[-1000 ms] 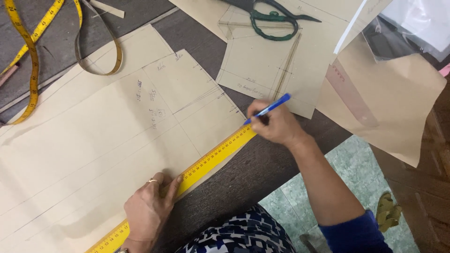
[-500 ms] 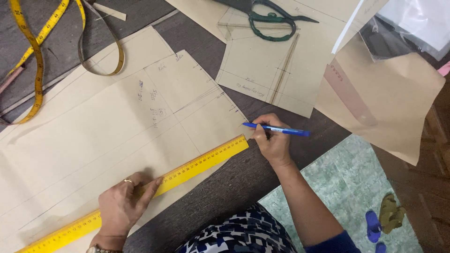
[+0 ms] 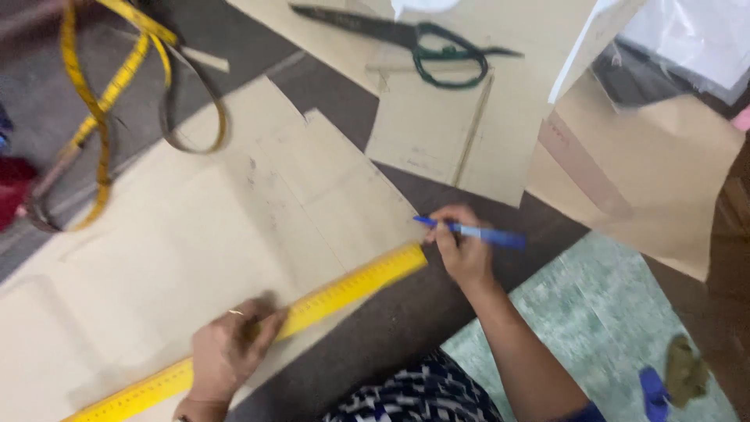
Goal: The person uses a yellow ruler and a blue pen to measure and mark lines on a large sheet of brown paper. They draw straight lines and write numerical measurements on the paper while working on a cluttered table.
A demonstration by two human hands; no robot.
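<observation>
Dark bench (image 3: 406,320) is covered with tan pattern paper (image 3: 156,258). Since a moment ago, the yellow ruler (image 3: 344,289) has been slid leftward, pressed flat by the left hand (image 3: 230,352); the blue pen (image 3: 473,232) is pinched in the right hand (image 3: 465,250), lifted off the edge.

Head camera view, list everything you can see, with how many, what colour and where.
ruler: one, yellow, slanting across the lower edge of the big paper sheet.
pen: one, blue, in the right hand.
big paper sheet: one, tan, centre left on the dark table.
smaller paper pieces: several, tan, top centre and right.
scissors: one pair, dark blades with green handles, top centre on paper.
tape measure: one, yellow, looped at top left.
table: dark brown, under everything.
floor: green, lower right.
left hand: pressing on the ruler.
right hand: holding the pen at the ruler's far end.
</observation>
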